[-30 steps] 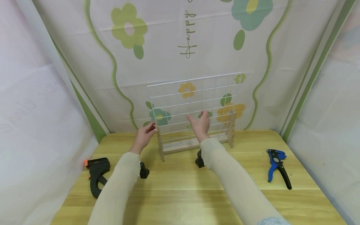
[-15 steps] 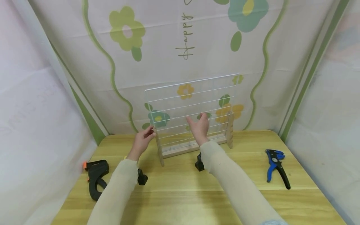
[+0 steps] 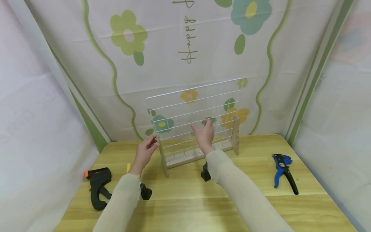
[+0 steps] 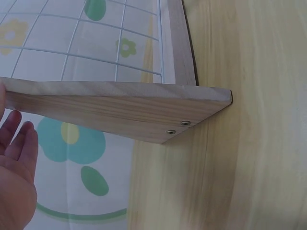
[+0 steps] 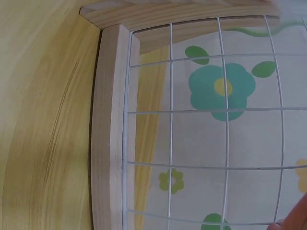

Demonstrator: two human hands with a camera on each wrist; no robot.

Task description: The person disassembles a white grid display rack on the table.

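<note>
Nearest to you in the work was your left hand [image 3: 144,153], whose fingers touched the upper end of the left side board [image 4: 110,105]; whether they pinched it, the pictures did not let one tell. A little farther, your right hand [image 3: 205,135] was before the grid [image 5: 226,111], the thumb wide apart from the fingers, and a fingertip seemed to touch a wire. The grid stood between the two side boards of the wooden stand, its lower wire running along the bar [image 3: 185,160]. By what showed, the bigger part was done: the boards and the bar were joined, two screws [image 4: 185,123] were in the foot of the left board, and the grid was upright in its place. What was left looked small, perhaps only to make sure how the grid sat, for it could not be told if the wire lay in a groove or only upon the bar. All of this stood on your wooden table [image 3: 179,209], with the pliers [image 3: 282,165] on your right and the black clamp [image 3: 99,178] on your left. Behind the table hung a pale cloth [image 3: 217,67] with flowers and the word "Happy", and more cloth closed both sides.
</note>
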